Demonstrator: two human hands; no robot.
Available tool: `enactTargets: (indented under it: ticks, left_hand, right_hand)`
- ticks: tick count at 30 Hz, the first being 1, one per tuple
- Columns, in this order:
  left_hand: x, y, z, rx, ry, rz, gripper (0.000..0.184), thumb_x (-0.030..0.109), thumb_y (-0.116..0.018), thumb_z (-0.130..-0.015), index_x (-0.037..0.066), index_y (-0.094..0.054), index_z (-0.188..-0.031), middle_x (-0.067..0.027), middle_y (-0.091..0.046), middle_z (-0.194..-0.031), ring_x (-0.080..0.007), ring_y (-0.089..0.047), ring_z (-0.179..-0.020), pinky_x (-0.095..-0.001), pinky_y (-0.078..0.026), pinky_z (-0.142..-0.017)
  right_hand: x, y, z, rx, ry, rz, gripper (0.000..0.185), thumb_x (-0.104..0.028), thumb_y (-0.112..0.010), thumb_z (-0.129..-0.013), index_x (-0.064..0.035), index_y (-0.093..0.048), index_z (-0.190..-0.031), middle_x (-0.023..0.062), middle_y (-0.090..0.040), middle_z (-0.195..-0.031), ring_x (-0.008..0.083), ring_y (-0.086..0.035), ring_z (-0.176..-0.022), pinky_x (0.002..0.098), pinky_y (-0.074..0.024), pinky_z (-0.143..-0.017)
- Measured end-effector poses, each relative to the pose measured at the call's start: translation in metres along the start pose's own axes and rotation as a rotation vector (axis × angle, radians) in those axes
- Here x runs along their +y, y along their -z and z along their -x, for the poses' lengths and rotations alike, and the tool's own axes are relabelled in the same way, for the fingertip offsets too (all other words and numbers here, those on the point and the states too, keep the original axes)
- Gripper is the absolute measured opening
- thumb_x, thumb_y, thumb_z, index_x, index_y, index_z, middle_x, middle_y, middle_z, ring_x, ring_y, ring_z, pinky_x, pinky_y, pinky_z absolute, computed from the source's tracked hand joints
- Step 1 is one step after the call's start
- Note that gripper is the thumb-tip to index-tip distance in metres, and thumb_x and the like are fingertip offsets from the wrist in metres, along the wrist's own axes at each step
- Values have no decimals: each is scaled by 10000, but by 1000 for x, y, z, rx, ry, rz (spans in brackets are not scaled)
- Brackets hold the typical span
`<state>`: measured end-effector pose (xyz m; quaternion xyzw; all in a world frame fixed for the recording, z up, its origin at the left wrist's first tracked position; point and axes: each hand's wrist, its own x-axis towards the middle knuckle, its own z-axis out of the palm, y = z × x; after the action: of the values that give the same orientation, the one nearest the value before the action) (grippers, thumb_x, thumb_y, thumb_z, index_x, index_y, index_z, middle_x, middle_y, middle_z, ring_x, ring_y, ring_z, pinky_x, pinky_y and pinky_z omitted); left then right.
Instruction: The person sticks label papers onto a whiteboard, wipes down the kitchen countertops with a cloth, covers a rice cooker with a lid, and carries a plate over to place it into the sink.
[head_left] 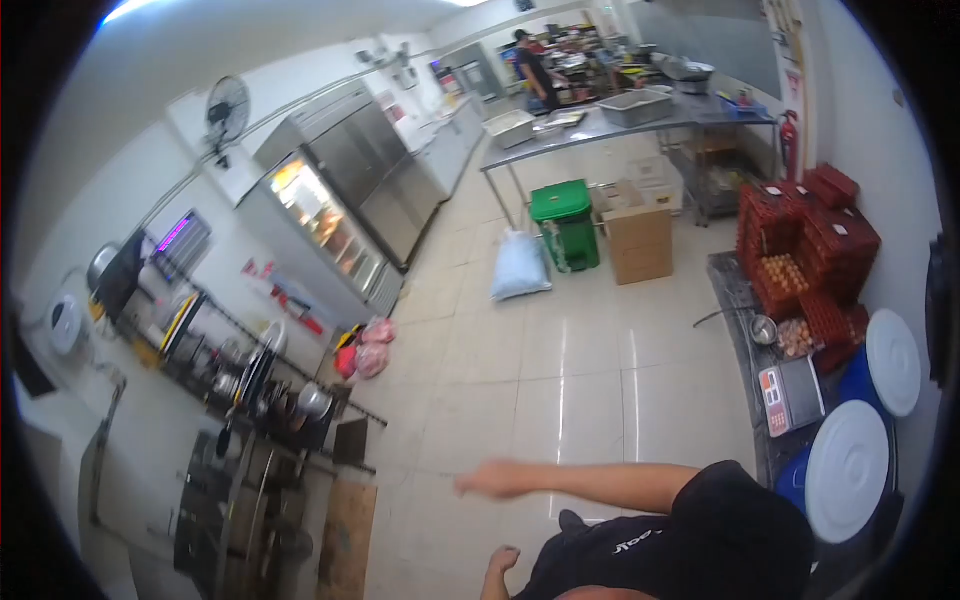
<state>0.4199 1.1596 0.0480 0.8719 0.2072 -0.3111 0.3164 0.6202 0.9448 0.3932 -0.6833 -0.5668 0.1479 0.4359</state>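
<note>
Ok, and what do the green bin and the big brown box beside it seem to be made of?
The green bin looks like plastic, judging by its bright, even colour and moulded-looking lid. The brown box is probably cardboard, matte, with plain tan sides and straight edges.

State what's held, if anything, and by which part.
Nothing visibly held: bare left hand shows no object, nor does bare right hand, though blurred.

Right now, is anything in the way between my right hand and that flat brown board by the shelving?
Nothing visible stands between your right hand and the brown board; only tiled floor shows between them. The metal shelving stands to the left of the board, outside that path.
</note>
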Motion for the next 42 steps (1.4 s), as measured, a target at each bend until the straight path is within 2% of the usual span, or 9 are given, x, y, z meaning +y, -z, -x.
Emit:
enactTargets:
  ticks: [3, 8, 14, 18, 23, 29, 37, 40, 42]
  left_hand:
    - [64, 70, -95, -79, 12, 344, 493, 437, -559, -863, 57, -586, -1176, -112, -668, -886, -246, -647, -843, -467, -513, -695]
    - [207, 231, -199, -453, -153, -444, 439, 414, -544, -870, 138, -592, -1208, -120, -666, -962, -242, -646, -869, -487, -506, -771]
    - [335, 335, -384, 78, -277, 233, 372, 293, -573, -877, 84, -585, -1184, -106, -680, -900, -206, -667, -825, -353, -541, -681]
    - [341, 362, -488, -294, -125, 41, 461, 388, -559, -890, 66, -513, -1217, -112, -644, -1026, -230, -658, -829, -390, -517, -687]
    - [388, 393, -531, -460, 217, -156, 501, 398, -538, -909, 85, -468, -1294, -155, -588, -1192, -271, -599, -1060, -443, -470, -875]
    - [459, 397, -635, -395, 237, 195, 493, 361, -560, -913, 31, -484, -1271, -169, -578, -1210, -274, -620, -1006, -450, -486, -845]
    - [568, 487, -841, -408, 113, 191, 381, 321, -616, -870, 76, -599, -1161, -85, -640, -1038, -206, -626, -886, -396, -487, -775]
    - [632, 548, -898, -309, 117, 262, 401, 334, -616, -857, 97, -566, -1177, -93, -668, -937, -214, -654, -752, -364, -515, -651]
    - [665, 587, -925, -295, 83, 208, 426, 357, -623, -844, 98, -568, -1178, -96, -667, -944, -214, -652, -750, -373, -512, -658]
  right_hand:
    - [164, 78, 33, 391, -453, 249, 243, -176, -441, -924, -58, -571, -1091, 201, -639, -984, 378, -605, -939, 448, -478, -816]
    - [405, -6, 407, 1471, -1267, 115, 275, -163, -463, -937, -56, -570, -1166, 98, -610, -1055, 217, -567, -907, 379, -484, -811]
    - [289, -21, 559, 1088, -2346, -94, 214, -174, -519, -855, -65, -612, -1015, 117, -623, -972, 253, -586, -879, 408, -490, -767]
    - [410, 61, 502, 638, -2215, -73, 178, -181, -556, -801, -72, -640, -914, 130, -631, -917, 277, -599, -861, 428, -494, -738]
    - [767, 218, 281, -1, -1251, 752, 143, -190, -603, -733, -80, -674, -788, 146, -642, -848, 306, -614, -838, 452, -499, -701]
    - [694, 571, -192, 281, -372, 260, 181, 25, -505, -706, -63, -606, -826, 180, -624, -828, 382, -590, -831, 469, -453, -726]
    - [872, 661, -202, 41, -501, 284, 90, -175, -613, -733, -96, -650, -755, 162, -633, -726, 365, -605, -714, 454, -470, -681]
    - [963, 660, -66, -23, -1065, 448, 238, -302, -673, -759, -83, -680, -852, 153, -658, -775, 333, -630, -719, 443, -501, -676]
    - [985, 645, 35, 536, -1529, -204, 170, -170, -725, -756, -57, -688, -878, 100, -655, -734, 259, -654, -662, 367, -541, -504]
